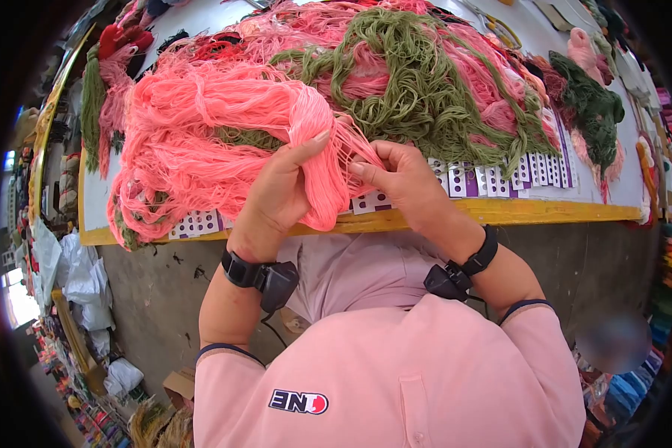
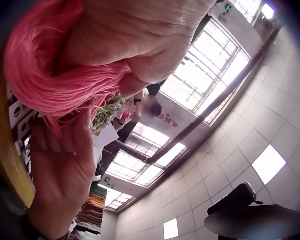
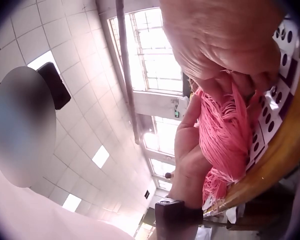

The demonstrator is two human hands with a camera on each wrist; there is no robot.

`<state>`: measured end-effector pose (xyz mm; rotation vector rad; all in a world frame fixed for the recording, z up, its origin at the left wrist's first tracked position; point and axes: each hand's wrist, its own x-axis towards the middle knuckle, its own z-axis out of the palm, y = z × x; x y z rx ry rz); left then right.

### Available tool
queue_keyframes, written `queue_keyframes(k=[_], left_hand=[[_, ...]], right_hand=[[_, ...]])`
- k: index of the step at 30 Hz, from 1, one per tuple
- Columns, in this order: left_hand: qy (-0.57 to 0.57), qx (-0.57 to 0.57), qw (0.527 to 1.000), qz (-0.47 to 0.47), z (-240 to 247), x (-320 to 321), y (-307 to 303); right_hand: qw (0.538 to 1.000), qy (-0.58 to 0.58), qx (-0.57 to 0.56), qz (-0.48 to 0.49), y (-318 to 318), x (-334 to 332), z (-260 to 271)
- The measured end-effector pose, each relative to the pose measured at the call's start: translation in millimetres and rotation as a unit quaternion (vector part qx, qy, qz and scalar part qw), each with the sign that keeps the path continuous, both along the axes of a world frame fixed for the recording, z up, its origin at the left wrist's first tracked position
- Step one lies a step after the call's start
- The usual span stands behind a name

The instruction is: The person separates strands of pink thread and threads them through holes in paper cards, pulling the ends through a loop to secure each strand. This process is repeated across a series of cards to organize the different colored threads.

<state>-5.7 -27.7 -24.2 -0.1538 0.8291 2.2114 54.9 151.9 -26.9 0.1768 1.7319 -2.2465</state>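
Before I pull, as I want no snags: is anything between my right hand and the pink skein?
Nothing visible stands in the way: the right hand pinches loose strands of the pink skein, and the left hand holds its looped end. The green yarn lies beyond both hands.

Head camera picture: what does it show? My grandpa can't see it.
A person's left hand grips a bright pink yarn bundle while their right hand pinches its loose strands. Green yarn lies heaped over more pink yarn on a yellow-edged table.

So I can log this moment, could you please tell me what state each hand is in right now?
Left hand: closed round the thick pink skein.
Right hand: closed, pinching loose pink strands.
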Motion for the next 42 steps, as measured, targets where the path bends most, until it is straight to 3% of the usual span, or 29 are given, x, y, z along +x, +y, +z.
queue_keyframes(k=[6,18,21,24,27,33,39,42], left_hand=[[0.073,-0.084,0.993,-0.036,2,4,-2],[0.123,-0.116,0.985,-0.020,10,12,6],[0.158,-0.177,0.971,-0.040,6,13,3],[0.217,-0.225,0.950,-0.017,7,20,11],[0.262,-0.287,0.919,-0.065,14,19,10],[0.270,-0.220,0.937,0.013,13,22,18],[0.273,-0.245,0.917,-0.155,6,7,-1],[0.193,-0.159,0.966,-0.071,20,9,1]], right_hand=[[0.999,0.001,-0.032,-0.001,5,3,2],[0.999,0.008,-0.048,-0.003,15,5,3],[0.997,-0.047,-0.048,-0.043,11,3,6],[0.999,0.001,0.009,-0.041,3,-1,-1],[0.999,-0.007,0.034,-0.023,7,-4,4],[0.997,-0.020,-0.008,-0.071,3,-4,4],[0.999,0.002,0.028,-0.019,3,-10,4],[0.996,-0.040,-0.073,-0.027,8,-9,20]])
